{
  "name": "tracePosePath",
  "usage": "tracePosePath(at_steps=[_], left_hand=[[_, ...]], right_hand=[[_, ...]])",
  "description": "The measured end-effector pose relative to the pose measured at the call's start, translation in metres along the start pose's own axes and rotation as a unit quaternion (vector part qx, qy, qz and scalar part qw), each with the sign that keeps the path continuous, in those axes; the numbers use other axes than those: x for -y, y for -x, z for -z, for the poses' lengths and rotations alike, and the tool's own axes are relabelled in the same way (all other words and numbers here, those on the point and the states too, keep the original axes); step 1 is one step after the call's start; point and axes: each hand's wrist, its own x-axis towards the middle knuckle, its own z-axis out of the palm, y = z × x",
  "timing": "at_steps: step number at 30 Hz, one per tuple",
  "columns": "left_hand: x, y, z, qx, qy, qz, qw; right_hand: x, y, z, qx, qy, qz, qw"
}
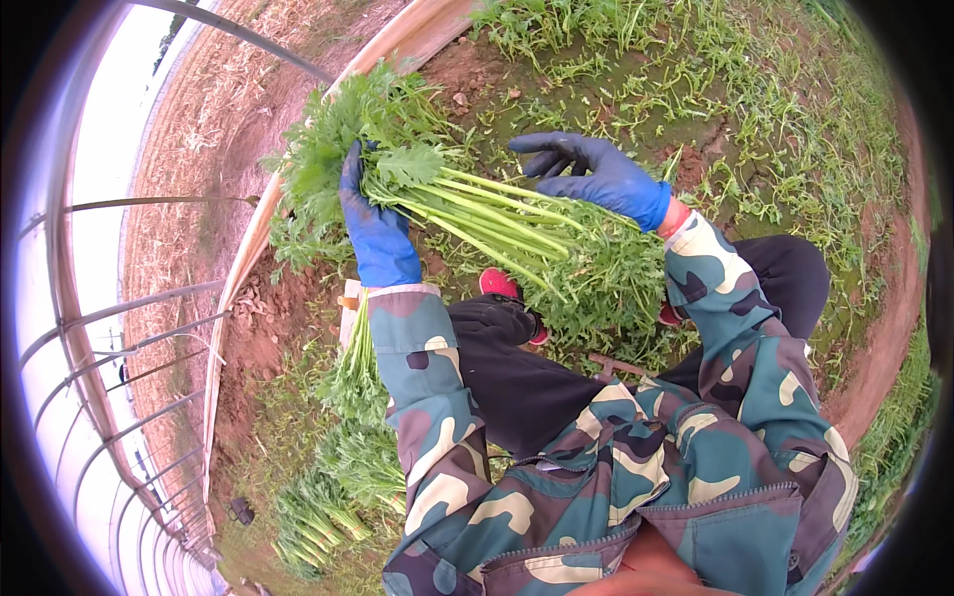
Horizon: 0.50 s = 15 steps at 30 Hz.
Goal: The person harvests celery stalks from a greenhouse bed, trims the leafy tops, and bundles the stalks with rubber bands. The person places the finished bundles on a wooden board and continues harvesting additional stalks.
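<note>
My left hand (373, 212), in a blue glove, holds a bunch of leafy greens (484, 216) around its leafy end, with the pale green stems pointing right. My right hand (589, 175), gloved in blue with dark smudges, hovers just above the stems, fingers apart, with nothing seen in it. Below the stem ends, a heap of loose greens (618, 290) lies on the ground between my feet. Beneath my left forearm, another bunch of greens (360, 372) lies with its stems toward the cuff, partly hidden by the sleeve.
Several tied bundles of greens (320, 521) lie on the ground at lower left. Metal greenhouse hoops (149, 298) and a rolled plastic edge (246, 261) run along the left. Plants and scattered leaves (768, 149) cover soil at upper right. A small dark object (241, 511) sits near the edge.
</note>
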Motion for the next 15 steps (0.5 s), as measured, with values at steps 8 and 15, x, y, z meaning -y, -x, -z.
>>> tracePosePath(at_steps=[8,15], left_hand=[[0.004,0.002,-0.010,-0.069,-0.014,0.029,0.997],[0.010,-0.004,0.000,-0.032,-0.020,0.044,0.998]], right_hand=[[-0.019,0.001,-0.015,0.078,-0.078,-0.030,0.993],[-0.038,0.017,0.025,-0.100,0.246,0.000,0.964]])
